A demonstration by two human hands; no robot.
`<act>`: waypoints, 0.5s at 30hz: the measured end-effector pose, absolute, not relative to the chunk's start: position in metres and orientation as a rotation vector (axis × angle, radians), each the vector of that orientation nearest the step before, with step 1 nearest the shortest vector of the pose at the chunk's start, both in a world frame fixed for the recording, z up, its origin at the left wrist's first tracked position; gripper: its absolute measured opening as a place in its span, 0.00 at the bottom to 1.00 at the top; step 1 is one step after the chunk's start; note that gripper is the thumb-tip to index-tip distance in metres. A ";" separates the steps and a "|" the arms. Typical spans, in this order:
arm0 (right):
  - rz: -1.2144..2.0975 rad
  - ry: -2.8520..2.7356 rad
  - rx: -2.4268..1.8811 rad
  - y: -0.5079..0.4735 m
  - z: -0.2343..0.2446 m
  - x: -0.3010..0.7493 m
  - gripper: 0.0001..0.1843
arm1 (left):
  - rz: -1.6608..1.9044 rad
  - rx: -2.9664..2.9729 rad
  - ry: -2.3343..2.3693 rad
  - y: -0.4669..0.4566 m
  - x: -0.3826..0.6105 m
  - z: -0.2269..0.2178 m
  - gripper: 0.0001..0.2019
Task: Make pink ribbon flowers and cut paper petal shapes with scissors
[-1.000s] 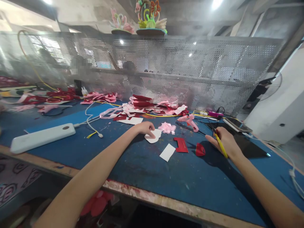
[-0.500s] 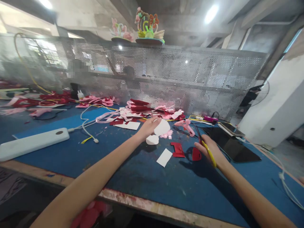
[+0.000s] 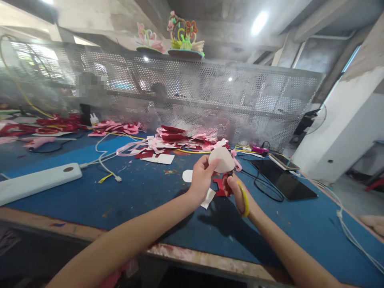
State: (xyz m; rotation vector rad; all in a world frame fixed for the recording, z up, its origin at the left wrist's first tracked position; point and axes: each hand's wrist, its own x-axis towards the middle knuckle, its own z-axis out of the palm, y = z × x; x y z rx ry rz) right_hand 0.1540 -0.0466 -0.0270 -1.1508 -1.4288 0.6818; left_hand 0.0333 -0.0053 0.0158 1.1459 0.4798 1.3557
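Note:
Between the thumb and fingers of my left hand (image 3: 202, 178) is a rounded white paper piece (image 3: 222, 160), held up above the table. My right hand (image 3: 237, 192) is closed around yellow-handled scissors (image 3: 246, 202), whose blades reach the lower edge of the paper and are mostly hidden. Below my hands lie a red cut piece (image 3: 220, 187) and a white rectangle (image 3: 208, 199), both partly covered. A smaller rounded white piece (image 3: 187, 176) rests on the table left of my left hand. The pink glue gun (image 3: 237, 162) behind the paper is largely blocked from sight.
A heap of red, pink and white scraps (image 3: 180, 140) lies along the perforated metal screen (image 3: 255, 104). At right is a dark tablet (image 3: 285, 180) with cables. A long white device (image 3: 42, 182) with a cable sits at left. Wood edges the blue table (image 3: 135, 208).
My left hand has brought the white paper right and nearer to me. My right hand has moved left with the scissors to meet it. The smaller white piece now lies apart from my hand.

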 end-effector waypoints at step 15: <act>0.811 -1.169 -1.047 -0.041 -0.022 0.161 0.32 | 1.528 1.336 0.666 -0.017 0.074 0.022 0.09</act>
